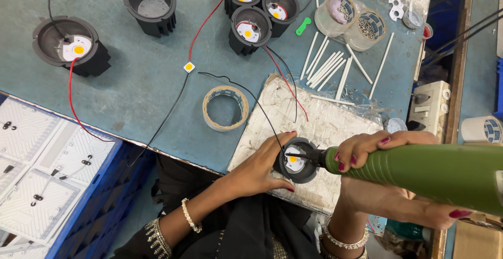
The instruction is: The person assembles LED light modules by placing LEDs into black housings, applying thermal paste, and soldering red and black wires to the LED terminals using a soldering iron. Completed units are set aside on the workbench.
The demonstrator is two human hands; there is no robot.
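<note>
My left hand [259, 171] wraps its fingers around a round black lamp cup [296, 160] on the white board [325, 128] at the bench [131, 81] edge. My right hand [382, 149] grips a green electric screwdriver [419, 170], its tip inside the cup. A tape roll [225, 107] lies just left of the board.

Dark red nail polish on both hands, pearl bracelet [188, 215] by the left hand [259, 167], sparkly bangle [343, 241] below the right hand [374, 157], black embroidered sleeves [157, 238].
</note>
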